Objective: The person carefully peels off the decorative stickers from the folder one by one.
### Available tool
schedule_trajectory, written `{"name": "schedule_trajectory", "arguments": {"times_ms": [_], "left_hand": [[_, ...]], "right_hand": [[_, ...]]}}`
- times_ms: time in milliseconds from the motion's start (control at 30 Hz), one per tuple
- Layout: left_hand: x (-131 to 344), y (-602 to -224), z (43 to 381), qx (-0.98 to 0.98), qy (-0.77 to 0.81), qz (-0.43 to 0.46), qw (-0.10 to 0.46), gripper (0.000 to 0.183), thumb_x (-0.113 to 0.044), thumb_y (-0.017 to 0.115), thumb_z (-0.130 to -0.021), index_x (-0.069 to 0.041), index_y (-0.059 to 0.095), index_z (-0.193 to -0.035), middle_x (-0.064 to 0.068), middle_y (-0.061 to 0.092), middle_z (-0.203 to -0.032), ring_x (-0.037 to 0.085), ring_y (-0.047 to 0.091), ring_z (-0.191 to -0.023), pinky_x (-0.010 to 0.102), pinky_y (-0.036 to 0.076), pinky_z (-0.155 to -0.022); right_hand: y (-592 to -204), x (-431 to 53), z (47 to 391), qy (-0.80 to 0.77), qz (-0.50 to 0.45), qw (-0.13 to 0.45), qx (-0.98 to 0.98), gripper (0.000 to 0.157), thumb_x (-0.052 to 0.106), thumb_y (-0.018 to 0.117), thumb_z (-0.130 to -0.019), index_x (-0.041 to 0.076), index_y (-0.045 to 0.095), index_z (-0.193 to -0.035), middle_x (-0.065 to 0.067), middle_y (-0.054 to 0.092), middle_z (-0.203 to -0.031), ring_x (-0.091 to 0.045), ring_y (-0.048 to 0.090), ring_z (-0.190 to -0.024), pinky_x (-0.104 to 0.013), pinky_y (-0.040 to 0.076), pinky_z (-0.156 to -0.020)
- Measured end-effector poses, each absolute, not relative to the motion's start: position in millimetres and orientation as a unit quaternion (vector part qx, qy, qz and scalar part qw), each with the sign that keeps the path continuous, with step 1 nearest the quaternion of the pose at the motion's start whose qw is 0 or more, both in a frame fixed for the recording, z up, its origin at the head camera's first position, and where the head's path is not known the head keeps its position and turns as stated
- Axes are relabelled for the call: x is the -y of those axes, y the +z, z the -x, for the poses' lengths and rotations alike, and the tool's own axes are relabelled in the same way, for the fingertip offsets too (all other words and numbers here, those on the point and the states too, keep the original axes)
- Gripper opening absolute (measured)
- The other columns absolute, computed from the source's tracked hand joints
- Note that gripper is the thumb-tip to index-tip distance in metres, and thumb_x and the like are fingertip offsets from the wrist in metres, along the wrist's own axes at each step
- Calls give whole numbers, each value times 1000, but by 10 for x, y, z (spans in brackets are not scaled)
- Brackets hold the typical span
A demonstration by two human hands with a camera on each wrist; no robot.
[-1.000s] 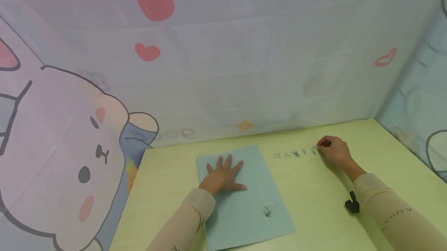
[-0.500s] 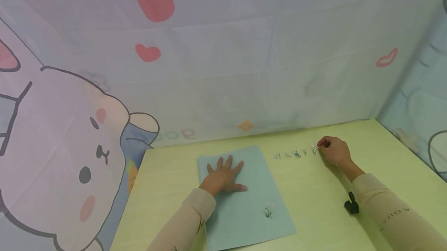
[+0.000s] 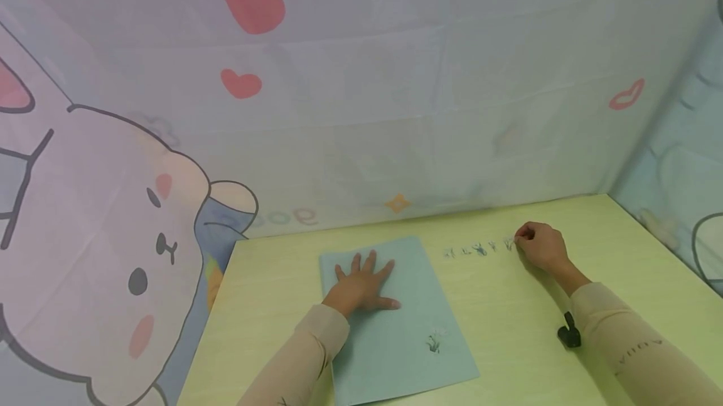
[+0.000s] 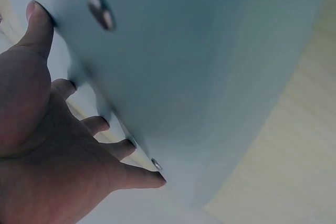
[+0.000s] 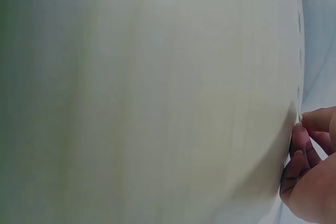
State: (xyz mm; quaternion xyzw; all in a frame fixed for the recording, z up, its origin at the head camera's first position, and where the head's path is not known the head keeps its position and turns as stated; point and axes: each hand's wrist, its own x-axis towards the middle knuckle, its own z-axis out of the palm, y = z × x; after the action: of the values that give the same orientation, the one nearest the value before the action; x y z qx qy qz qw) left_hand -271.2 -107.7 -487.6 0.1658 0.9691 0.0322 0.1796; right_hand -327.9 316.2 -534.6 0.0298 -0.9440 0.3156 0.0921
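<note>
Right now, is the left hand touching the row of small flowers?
No, the left hand lies spread on the blue sheet, apart from the flower row on the table to its right.

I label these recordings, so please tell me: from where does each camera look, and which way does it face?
Head: on the head, facing forward and down over the table and light-blue sheet; left hand, right hand and sleeves show.
Left wrist: on that wrist, facing the light-blue sheet closely; only the left hand shows.
Right wrist: on that wrist, facing the table; only the right hand shows, at the right edge.
Shared: head and left wrist both show the left hand on the light-blue sheet.
</note>
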Motion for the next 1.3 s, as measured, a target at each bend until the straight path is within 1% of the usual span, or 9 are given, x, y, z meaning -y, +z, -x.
{"name": "schedule_trajectory", "arguments": {"times_ms": [233, 467, 700, 867, 900, 1033, 1133, 1233, 1300], "left_hand": [[1073, -4876, 2712, -969, 31, -166, 179, 94, -71, 67, -93, -32, 28, -170, 12, 12, -177, 46, 10, -161, 80, 15, -116], [1073, -4871, 2708, -969, 33, -165, 183, 95, -72, 66, -93, -32, 27, -170, 12, 11, -178, 45, 9, -161, 80, 15, -117], [1070, -4913, 2719, -970, 32, -161, 177, 95, -73, 66, -92, -36, 26, -170, 11, 12, -178, 44, 10, -161, 79, 14, -117], [1072, -4883, 2705, -970, 36, -162, 179, 94, -72, 66, -93, -34, 26, -170, 11, 12, -178, 44, 9, -161, 79, 14, -118], [1062, -4835, 2684, -969, 34, -161, 184, 93, -70, 67, -94, -33, 27, -170, 11, 12, -178, 44, 9, -162, 78, 14, -118], [1065, -4920, 2734, -968, 32, -162, 188, 96, -71, 66, -94, -33, 24, -171, 11, 7, -178, 45, 5, -162, 79, 12, -118], [1065, -4929, 2748, -968, 29, -162, 189, 96, -71, 66, -94, -34, 23, -171, 11, 7, -178, 46, 5, -161, 79, 12, -118], [1060, -4889, 2737, -968, 29, -160, 190, 95, -71, 67, -93, -34, 24, -170, 11, 9, -178, 45, 6, -162, 79, 12, -118], [1068, -4932, 2760, -969, 31, -160, 187, 95, -71, 67, -93, -34, 25, -170, 10, 9, -178, 45, 6, -162, 79, 12, -118]], "right_hand": [[-5362, -3176, 3283, 326, -17, 92, 941, 18, 9, 58, -103, -1, 72, -101, -16, 72, -93, -30, 64, -80, -39, 47, -69], [-5375, -3190, 3283, 322, -18, 101, 941, 12, 7, 62, -99, -2, 70, -99, -14, 70, -89, -29, 63, -80, -39, 46, -70], [-5393, -3197, 3285, 325, -15, 94, 941, 10, 9, 65, -99, 0, 67, -98, -11, 68, -89, -27, 62, -81, -39, 46, -71], [-5384, -3148, 3246, 339, -15, 100, 935, 14, 12, 64, -99, -2, 68, -100, -11, 70, -90, -27, 63, -83, -39, 47, -73], [-5376, -3133, 3227, 343, -15, 100, 934, 15, 12, 64, -99, -2, 69, -101, -11, 70, -90, -27, 64, -84, -39, 48, -73], [-5349, -3058, 3133, 363, -18, 94, 927, 18, 14, 64, -102, -3, 71, -106, -14, 72, -96, -31, 67, -90, -39, 50, -74], [-5347, -3007, 3074, 380, -29, 87, 921, 20, 15, 66, -104, -4, 71, -109, -17, 72, -100, -34, 68, -94, -37, 52, -72], [-5345, -2961, 3033, 387, -45, 81, 917, 21, 17, 67, -105, -4, 72, -109, -17, 72, -100, -33, 69, -93, -36, 52, -70], [-5333, -2916, 3004, 389, -55, 74, 917, 21, 18, 68, -105, -2, 73, -109, -16, 72, -100, -32, 69, -92, -35, 53, -69]]}}
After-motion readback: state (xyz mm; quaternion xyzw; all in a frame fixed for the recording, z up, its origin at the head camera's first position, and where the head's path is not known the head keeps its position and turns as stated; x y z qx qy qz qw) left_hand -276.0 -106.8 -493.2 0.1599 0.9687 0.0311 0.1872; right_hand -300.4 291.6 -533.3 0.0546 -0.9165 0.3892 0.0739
